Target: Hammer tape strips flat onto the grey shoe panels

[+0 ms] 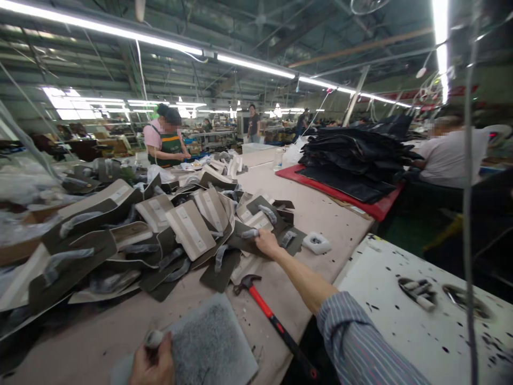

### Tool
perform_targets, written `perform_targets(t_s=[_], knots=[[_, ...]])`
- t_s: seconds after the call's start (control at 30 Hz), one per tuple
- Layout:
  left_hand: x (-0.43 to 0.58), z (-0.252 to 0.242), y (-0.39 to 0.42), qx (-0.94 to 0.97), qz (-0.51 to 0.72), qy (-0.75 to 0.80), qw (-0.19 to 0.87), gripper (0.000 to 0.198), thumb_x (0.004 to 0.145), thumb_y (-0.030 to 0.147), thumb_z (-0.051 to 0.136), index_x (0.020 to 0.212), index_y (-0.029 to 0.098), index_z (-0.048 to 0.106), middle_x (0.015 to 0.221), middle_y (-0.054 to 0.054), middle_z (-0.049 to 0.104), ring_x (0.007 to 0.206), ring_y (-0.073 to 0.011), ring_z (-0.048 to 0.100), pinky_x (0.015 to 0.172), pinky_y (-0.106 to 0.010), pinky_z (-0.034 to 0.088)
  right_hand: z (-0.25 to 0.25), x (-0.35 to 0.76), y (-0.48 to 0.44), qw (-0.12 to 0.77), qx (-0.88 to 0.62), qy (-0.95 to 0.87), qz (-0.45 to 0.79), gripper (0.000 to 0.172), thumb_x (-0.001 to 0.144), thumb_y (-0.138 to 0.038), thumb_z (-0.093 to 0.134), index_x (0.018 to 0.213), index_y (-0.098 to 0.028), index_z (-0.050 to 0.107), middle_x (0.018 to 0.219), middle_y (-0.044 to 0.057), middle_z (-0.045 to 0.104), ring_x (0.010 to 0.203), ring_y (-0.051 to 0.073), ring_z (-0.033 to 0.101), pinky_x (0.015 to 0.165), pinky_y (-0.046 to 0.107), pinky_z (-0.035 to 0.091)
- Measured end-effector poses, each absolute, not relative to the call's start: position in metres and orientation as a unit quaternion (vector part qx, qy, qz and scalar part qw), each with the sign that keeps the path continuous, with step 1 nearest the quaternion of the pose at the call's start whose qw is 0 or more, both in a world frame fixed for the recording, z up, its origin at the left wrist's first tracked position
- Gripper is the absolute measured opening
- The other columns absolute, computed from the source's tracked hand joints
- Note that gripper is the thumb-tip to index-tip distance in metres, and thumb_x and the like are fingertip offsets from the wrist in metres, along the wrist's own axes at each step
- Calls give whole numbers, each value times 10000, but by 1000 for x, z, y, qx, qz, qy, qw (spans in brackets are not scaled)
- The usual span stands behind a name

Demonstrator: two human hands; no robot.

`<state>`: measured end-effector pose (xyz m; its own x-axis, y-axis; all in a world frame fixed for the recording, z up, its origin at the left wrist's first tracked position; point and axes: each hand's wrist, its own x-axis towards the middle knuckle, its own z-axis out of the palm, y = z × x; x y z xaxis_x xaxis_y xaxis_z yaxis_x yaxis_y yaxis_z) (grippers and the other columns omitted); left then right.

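At the bottom left, my left hand (pixel 153 359) is closed round a small pale roll (pixel 154 339), beside a grey speckled slab (pixel 216 342) on the table. My right hand (pixel 266 242) reaches out to the pile, its fingers closed on a plastic-wrapped handle (pixel 250 233) of a dark panel. Many dark and beige panels (pixel 191 229) with wrapped handles lie heaped across the left and middle. A hammer (pixel 272 321) with a red and black handle rests between the slab and my right forearm. A small white block (pixel 317 243) with a hollow sits right of my right hand.
A white board (pixel 385 289) with round holes stands at the right. Black sheets (pixel 356 155) are stacked on a red board (pixel 380 207) farther back. A thin vertical pole (pixel 468 214) crosses the right side. Several people are in the background, one seated (pixel 455 155) at the right.
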<state>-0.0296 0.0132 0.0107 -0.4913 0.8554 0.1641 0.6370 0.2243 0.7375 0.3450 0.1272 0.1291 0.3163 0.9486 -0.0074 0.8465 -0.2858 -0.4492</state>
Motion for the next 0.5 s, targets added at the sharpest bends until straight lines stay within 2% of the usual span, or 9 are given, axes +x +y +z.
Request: perform_targets(t_s=[0.07, 0.17, 0.27, 0.37, 0.5], knots=[[-26, 16, 10, 453, 391, 786, 152, 307, 756, 561, 580, 782, 255, 580, 723, -40, 701, 736, -283, 680, 614, -337, 491, 139, 324, 124, 161, -769, -606, 125, 326, 974, -273, 406, 1183, -100, 586, 1088, 190, 683, 1082, 282, 634, 946, 385, 429], [-17, 22, 6, 445, 421, 769, 180, 330, 751, 549, 592, 837, 231, 604, 776, -51, 710, 797, -269, 692, 679, -329, 509, 151, 284, 101, 140, -727, -664, 105, 435, 987, -318, 382, 1364, -112, 452, 1095, 185, 682, 1077, 300, 637, 940, 399, 426], [-15, 18, 6, 430, 482, 735, 204, 421, 747, 520, 636, 1020, 200, 617, 850, -60, 717, 795, -237, 699, 720, -310, 534, 148, 237, 55, 134, -684, -713, 78, 478, 997, -350, 360, 1440, -172, 392, 987, 149, 710, 948, 294, 682, 844, 385, 470], [-20, 9, 2, 397, 541, 706, 225, 503, 765, 483, 669, 1153, 176, 582, 899, -68, 720, 802, -213, 708, 745, -295, 548, 121, 186, 2, 133, -663, -729, 105, 457, 1009, -317, 329, 1436, -192, 434, 897, 138, 729, 815, 267, 708, 733, 342, 495], [-28, 10, -2, 385, 596, 672, 211, 425, 774, 449, 702, 1072, 159, 609, 927, -77, 726, 841, -202, 705, 765, -283, 549, 73, 129, -50, 143, -670, -707, 174, 439, 1005, -253, 339, 1420, -196, 471, 883, 130, 746, 759, 259, 722, 675, 326, 504]])
